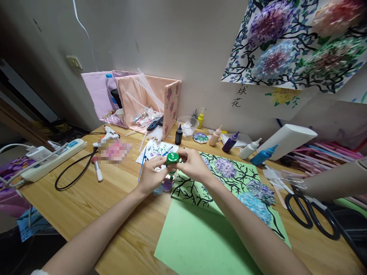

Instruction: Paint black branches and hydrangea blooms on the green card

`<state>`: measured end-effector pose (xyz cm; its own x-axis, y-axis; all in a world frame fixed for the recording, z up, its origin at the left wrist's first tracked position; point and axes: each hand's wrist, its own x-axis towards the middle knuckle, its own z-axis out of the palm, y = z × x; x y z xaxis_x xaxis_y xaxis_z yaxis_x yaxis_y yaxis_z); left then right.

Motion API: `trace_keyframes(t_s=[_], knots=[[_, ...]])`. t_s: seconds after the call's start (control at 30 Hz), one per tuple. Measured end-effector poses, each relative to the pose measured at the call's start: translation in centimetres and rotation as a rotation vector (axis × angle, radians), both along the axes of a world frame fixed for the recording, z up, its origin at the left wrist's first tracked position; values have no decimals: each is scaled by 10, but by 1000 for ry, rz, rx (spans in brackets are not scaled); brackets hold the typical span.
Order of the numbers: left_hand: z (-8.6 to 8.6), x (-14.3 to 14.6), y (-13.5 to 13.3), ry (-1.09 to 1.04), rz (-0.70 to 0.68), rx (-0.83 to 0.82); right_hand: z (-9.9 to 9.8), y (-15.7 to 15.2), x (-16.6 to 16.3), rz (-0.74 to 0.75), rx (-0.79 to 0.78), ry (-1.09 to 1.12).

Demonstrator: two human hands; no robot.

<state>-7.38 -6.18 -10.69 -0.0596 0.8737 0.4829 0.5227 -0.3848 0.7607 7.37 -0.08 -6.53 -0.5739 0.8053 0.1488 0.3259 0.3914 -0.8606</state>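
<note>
Over the table's middle, my left hand (153, 173) and my right hand (192, 164) both grip a green paint bottle (172, 157). Its base faces up and its nozzle points down, partly hidden by fingers. Just below are small cups of purple (167, 186) and pale blue paint (158, 190). To the right lies a light green sheet (186, 236) carrying black branches and purple and blue flower clusters (225, 168); my right forearm crosses above it. A paint-marked white paper (156, 149) with thin blue brushes (141, 165) lies behind my left hand.
Paint bottles in black (178, 135), purple (230, 143), white (249, 149) and blue (263, 155) stand or lean behind the sheet. Black-handled scissors (299, 210) lie at right. A glue gun (110, 134), a brush (97, 170) and a power strip (54, 160) are at left.
</note>
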Motion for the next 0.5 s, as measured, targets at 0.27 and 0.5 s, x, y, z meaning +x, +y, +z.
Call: trace_keyframes(t_s=[0.27,0.5], knots=[[-6,-3,3,-2,4,-2,-3,1,-1,-7,-10,19],[-3,-2,2,8,-4,-11,-4,1,-1,-7,3,24]])
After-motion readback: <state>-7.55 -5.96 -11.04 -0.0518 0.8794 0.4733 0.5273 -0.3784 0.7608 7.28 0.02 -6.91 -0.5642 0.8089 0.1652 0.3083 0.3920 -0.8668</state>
